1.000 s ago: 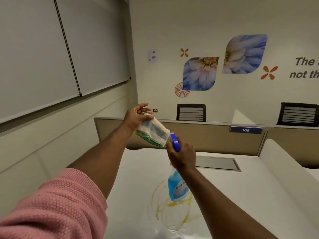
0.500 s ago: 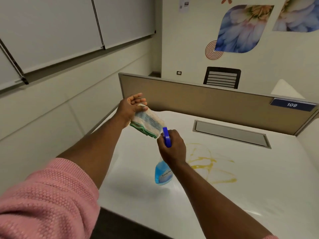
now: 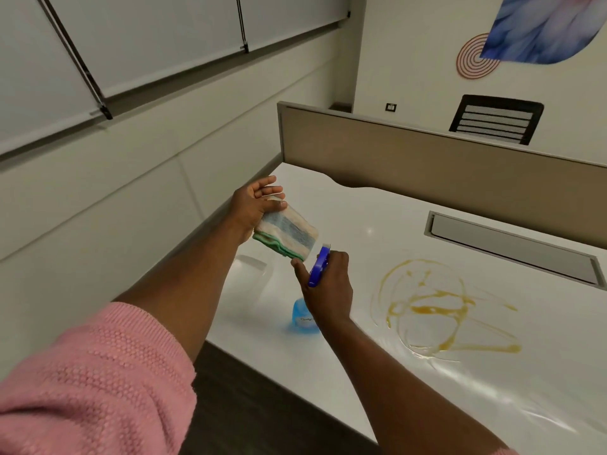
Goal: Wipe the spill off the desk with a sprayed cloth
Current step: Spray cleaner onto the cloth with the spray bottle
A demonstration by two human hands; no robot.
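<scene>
Spill (image 3: 437, 307) smears white desk (image 3: 377, 224) below tan partition (image 3: 427, 159)

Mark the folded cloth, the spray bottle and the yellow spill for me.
folded cloth (image 3: 289, 234), head view, on its blue-striped upper face.
spray bottle (image 3: 303, 320), head view, on the blue body below the right hand.
yellow spill (image 3: 427, 309), head view, on the thick amber streak at its middle.

Bottle (image 3: 303, 320) label blurred, unreadable
</scene>
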